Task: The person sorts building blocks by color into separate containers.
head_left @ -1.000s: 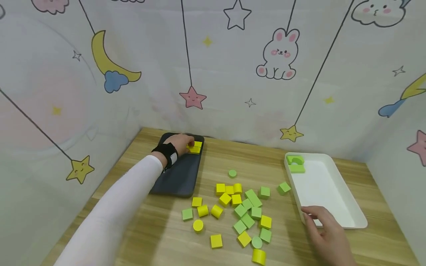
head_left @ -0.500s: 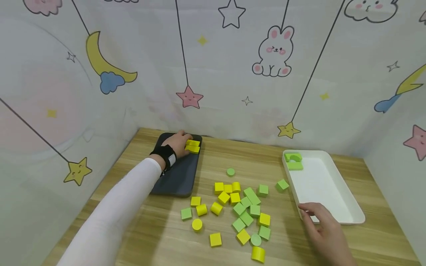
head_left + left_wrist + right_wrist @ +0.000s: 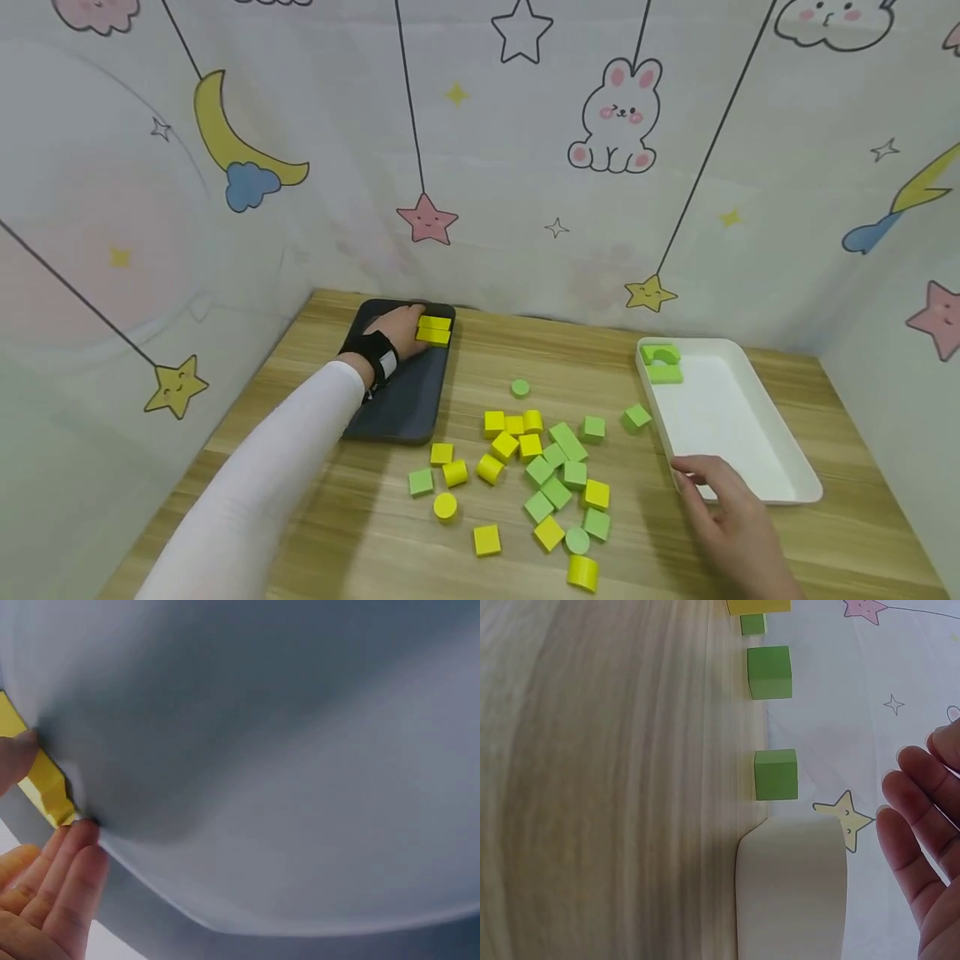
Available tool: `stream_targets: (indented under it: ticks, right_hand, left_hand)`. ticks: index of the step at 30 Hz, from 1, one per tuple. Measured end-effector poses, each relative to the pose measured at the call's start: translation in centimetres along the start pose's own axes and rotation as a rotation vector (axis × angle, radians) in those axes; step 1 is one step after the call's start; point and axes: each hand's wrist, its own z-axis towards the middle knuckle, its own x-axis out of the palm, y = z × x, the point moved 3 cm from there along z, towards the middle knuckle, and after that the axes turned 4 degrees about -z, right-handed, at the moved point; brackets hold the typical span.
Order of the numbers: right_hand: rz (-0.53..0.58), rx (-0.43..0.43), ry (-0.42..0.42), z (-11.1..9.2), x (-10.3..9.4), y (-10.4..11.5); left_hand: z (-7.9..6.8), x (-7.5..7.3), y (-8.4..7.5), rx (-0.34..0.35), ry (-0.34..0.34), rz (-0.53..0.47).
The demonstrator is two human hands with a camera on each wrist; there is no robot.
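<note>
Close by tray edge point(image 3: 441, 379), fingers point(image 3: 77, 889) pinch yellow blocks point(image 3: 433, 336).

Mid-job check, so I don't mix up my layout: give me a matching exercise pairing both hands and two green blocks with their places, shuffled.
Things
1. Left hand
2. Right hand
3. Arched green block
4. Farthest round green block

Places
A. By the near left corner of the white tray, holding nothing visible
B. On the wooden table, between the trays
C. In the dark tray, thumb and fingertips on a yellow block
D. In the white tray's far left corner

Pairs: 1-C, 2-A, 3-D, 4-B
</note>
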Motion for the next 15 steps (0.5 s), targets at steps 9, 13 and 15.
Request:
stream_targets:
  ticks: [9,13,15]
  right_hand:
    - [-0.025,0.003,-0.012,0.4,0.3,0.0]
    - [-0.046,0.021,0.048,0.6,0.4,0.1]
    - [-0.074,0.057,0.114,0.9,0.6,0.1]
  left_hand:
    - [-8.1,-4.0,-4.0,0.201,-0.249,-0.055]
    - [-14.2,-3.2,-5.7,0.256,-0.370,-0.126]
    - [-16.6,-2.3,-6.2,0.259,-0.386,-0.158]
